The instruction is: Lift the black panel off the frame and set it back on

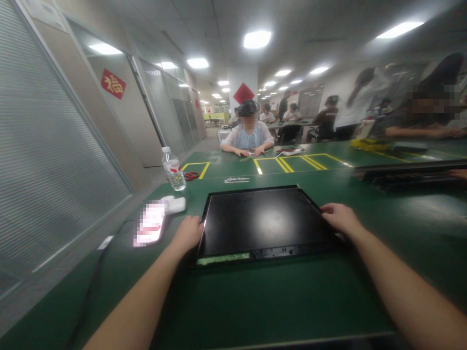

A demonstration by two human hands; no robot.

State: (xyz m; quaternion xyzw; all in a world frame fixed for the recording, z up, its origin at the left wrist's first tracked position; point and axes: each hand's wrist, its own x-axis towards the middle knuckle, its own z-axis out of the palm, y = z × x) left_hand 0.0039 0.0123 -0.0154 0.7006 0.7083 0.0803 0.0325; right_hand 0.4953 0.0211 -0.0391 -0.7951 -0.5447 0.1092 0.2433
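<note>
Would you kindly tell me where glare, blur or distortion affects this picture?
Head view: pale glare on the black display panel; ceiling lights blown out; right edge of head view: dark-clothed person stretched and blurred; left of head view: phone pixelated.

Open green tabletop (284,301) before the flat black rectangular panel (251,218), sides blocked by left hand (190,232) and right hand (342,218); leftward, lit pinkish phone (150,224), rounded white case (177,205), clear plastic bottle (174,170) in the way; wider room rightward, up to long black frame pieces (412,174)

Left grip (188,232) and right grip (340,218) curled, forearms (142,282) stretched forward
</note>
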